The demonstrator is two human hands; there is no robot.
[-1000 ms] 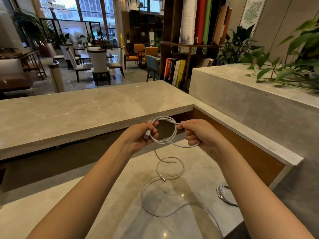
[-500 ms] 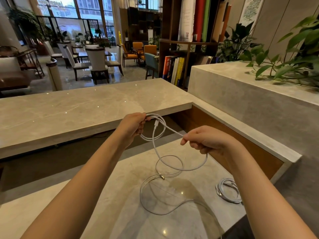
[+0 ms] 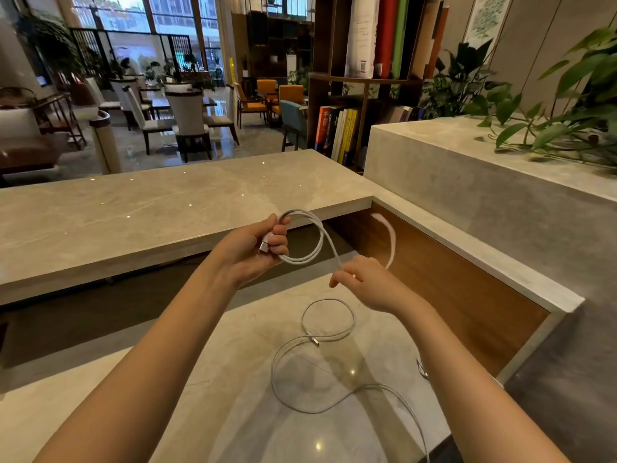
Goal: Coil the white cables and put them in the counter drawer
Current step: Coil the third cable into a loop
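Note:
My left hand grips a small coil of white cable above the lower counter, with the USB plug sticking out between its fingers. A strand runs from the coil down to my right hand, which pinches it lower and to the right. Past that hand a blurred stretch of the cable arcs up in front of the wood panel. More white cable lies in wide loose loops on the marble counter, with a metal plug among them. A second white cable peeks out behind my right forearm. No drawer is in view.
A raised marble ledge runs across behind my hands. A wood-faced panel and a grey stone planter wall with leafy plants close off the right side. Bookshelves and dining chairs stand beyond.
My right hand has moved down and right along the cable, away from the left hand. A slack stretch now swings up to its right. The left hand's coil has gained a loop.

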